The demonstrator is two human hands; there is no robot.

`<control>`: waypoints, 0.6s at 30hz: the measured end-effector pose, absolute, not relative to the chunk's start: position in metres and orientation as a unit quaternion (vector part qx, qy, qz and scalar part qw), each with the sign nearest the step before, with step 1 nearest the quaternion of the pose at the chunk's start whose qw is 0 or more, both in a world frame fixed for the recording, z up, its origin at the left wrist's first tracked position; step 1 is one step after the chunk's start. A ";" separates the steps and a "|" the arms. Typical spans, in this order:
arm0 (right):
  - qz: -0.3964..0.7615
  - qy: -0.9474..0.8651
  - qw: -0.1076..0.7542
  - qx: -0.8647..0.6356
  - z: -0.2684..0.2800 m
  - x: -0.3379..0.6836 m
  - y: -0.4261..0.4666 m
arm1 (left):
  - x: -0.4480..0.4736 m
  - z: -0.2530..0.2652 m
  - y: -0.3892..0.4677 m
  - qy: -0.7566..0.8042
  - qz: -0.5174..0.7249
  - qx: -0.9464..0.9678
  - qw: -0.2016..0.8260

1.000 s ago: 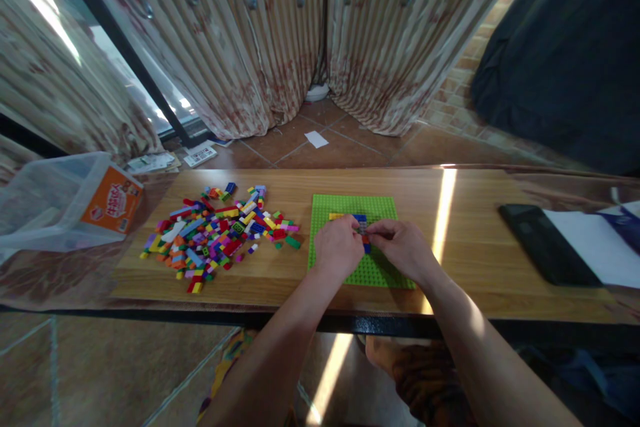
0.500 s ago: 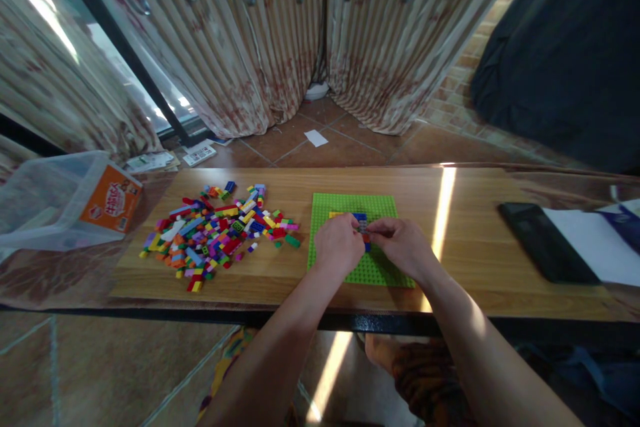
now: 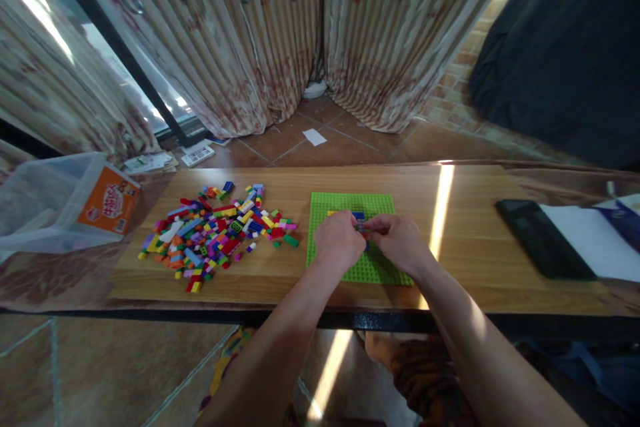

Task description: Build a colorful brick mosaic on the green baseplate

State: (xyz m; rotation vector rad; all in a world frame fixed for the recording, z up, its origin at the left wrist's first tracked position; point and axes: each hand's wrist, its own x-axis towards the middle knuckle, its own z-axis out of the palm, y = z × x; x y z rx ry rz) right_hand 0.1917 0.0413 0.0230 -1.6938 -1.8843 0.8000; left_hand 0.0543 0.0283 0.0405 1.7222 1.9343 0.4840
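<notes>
A green studded baseplate (image 3: 326,204) lies on the wooden board, with a low build of blue, yellow and red building bricks (image 3: 359,217) near its middle. My left hand (image 3: 339,240) is over the build from the left, its fingers curled closed and covering part of it. From the right, my right hand (image 3: 395,237) pinches at the same spot, thumb and forefinger together. Between the fingertips of both hands is a small building brick, mostly hidden; its colour and shape are hard to make out.
A heap of loose, mixed-colour building bricks (image 3: 215,233) spreads over the left part of the wooden board (image 3: 465,247). A clear plastic bin (image 3: 50,203) with an orange label lies on its side at far left. A black tablet-like slab (image 3: 543,240) and white paper (image 3: 595,240) are at right.
Both hands stay at the same place on the build, with only slight finger movement. The whole view has shifted a little as the head moved.
</notes>
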 end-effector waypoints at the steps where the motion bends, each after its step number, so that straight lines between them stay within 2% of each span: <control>1: 0.288 -0.690 0.238 -0.620 0.023 0.191 0.042 | 0.055 0.040 0.029 0.711 0.177 0.633 0.249; 18: 0.284 -0.708 0.220 -0.609 0.024 0.191 0.044 | 0.057 0.040 0.024 0.707 0.173 0.640 0.247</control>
